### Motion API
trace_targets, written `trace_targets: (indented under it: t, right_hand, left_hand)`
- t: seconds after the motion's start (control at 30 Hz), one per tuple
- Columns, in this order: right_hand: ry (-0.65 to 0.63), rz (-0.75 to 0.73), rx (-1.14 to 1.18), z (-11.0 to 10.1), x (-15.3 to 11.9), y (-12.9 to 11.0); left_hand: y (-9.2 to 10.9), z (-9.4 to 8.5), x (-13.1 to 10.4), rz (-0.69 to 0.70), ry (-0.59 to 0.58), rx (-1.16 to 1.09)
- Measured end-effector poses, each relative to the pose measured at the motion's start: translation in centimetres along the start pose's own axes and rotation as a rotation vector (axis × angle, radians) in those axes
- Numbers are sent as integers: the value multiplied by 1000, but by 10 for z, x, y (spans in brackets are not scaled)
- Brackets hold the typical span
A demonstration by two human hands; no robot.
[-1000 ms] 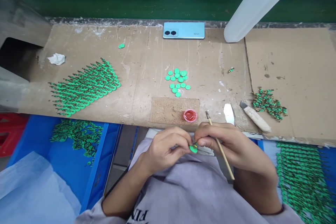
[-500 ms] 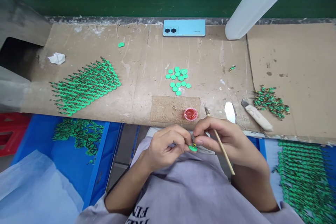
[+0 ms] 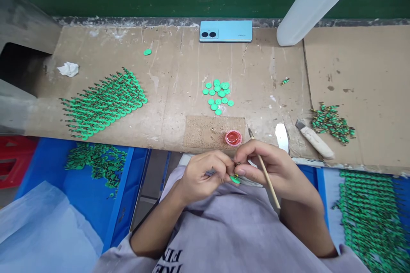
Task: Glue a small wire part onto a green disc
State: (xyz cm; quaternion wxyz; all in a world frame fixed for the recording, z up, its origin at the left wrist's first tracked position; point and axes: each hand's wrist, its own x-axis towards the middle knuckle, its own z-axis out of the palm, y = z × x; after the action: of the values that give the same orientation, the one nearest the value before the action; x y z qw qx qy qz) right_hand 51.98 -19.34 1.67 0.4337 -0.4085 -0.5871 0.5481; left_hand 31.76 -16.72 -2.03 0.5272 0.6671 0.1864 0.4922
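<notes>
My left hand pinches a green disc in front of my body, just off the table's front edge. Touching it from the right, my right hand pinches a small dark and yellow piece on the disc, partly hidden by fingertips. A thin wooden brush is also held in my right hand, its tip pointing up toward the table. Behind my hands, a small round cup of red liquid stands on a brown board. Several loose green discs lie beyond the board.
Rows of green pieces lie at left. A phone and a white post stand at the back. At right are a knife and a pile of small green parts. Blue bins flank my body.
The view has shifted slightly. The brush has tilted a little and its lower end has moved left. My fingers have shifted slightly around the disc, and more of the dark piece shows.
</notes>
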Motion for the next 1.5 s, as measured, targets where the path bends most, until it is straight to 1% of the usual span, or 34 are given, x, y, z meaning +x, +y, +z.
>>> trace_targets:
  t: [0.27, 0.37, 0.7, 0.8, 0.93, 1.0, 1.2, 1.33, 1.5]
  right_hand:
    - [37, 19, 29, 4, -4, 3]
    - [58, 26, 41, 5, -4, 2]
    - [91, 45, 168, 11, -7, 6]
    - [92, 45, 188, 11, -8, 6]
    - [117, 33, 183, 9, -9, 5]
    - [118, 18, 171, 9, -9, 5]
    - [135, 4, 171, 9, -11, 6]
    - [122, -18, 173, 9, -11, 8]
    - [124, -3, 169, 9, -12, 10]
  left_hand:
    - [-3, 4, -5, -12, 32, -114]
    - [-4, 5, -6, 14, 35, -98]
    - [2, 5, -1, 76, -10, -18]
    - [2, 7, -2, 71, -2, -32]
    - [-1, 11, -3, 50, 52, -96]
    - [-2, 12, -3, 42, 61, -113]
    - [-1, 11, -1, 61, 36, -76]
    - [0, 11, 0, 77, 18, -43]
    - [0, 11, -2, 62, 14, -61]
